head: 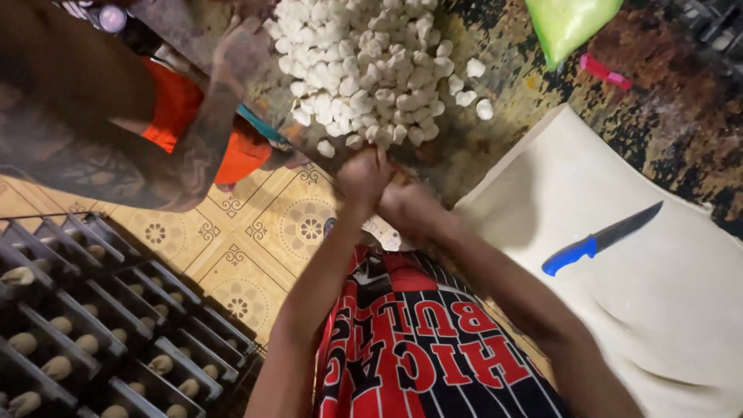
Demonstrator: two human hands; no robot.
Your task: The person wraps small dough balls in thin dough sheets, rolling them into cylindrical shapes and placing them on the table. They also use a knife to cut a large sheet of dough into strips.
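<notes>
Dough pieces (371, 70), white heap on worktop (495, 85) centre, L hand (362, 176) & R hand (404, 209) pressed together at heap's near edge, grip can't tell, blue-handled knife (600, 240) on dough sheet (658, 294) at right, co-worker's hand (240, 50) touching heap's left side.

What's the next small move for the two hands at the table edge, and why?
Probably reach the left hand forward to take another piece from the dough pile. Both hands, the right hand too, are pressed together at the pile's near edge, seemingly working one piece, though it is hidden. Loose pieces lie just ahead. The knife rests untouched on the dough sheet.
</notes>
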